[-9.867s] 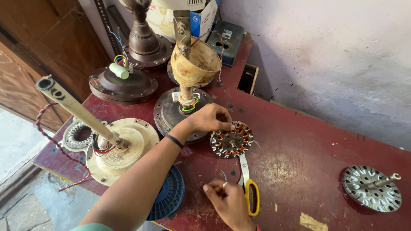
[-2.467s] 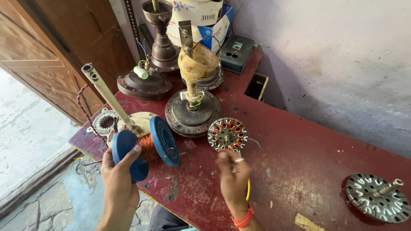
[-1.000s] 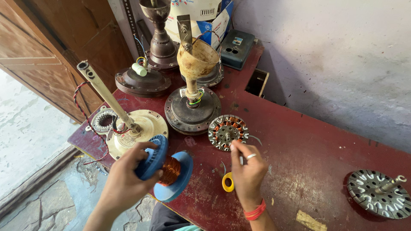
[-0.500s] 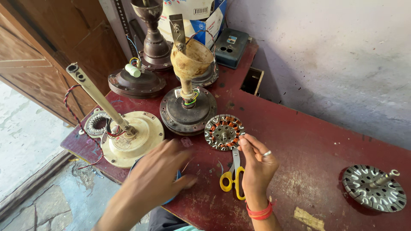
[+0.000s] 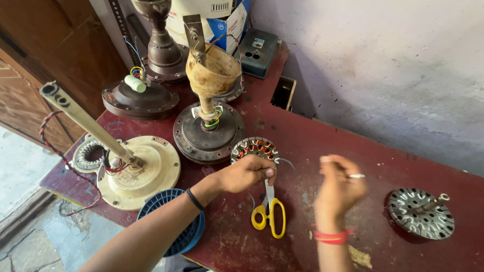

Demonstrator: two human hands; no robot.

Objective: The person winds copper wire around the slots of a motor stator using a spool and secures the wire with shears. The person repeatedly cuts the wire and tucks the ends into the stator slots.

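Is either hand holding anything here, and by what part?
The left hand grips the wound stator at its near rim. The right hand is raised and blurred, its fingers pinched; whether they hold anything cannot be told.

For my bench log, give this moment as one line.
left hand: resting on wound stator | right hand: raised, blurred, holding nothing visible | yellow scissors: flat on red table

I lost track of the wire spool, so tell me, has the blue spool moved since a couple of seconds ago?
Yes. The blue spool was held up beside the cream fan motor; now it lies flat at the table's near edge, under the left forearm.
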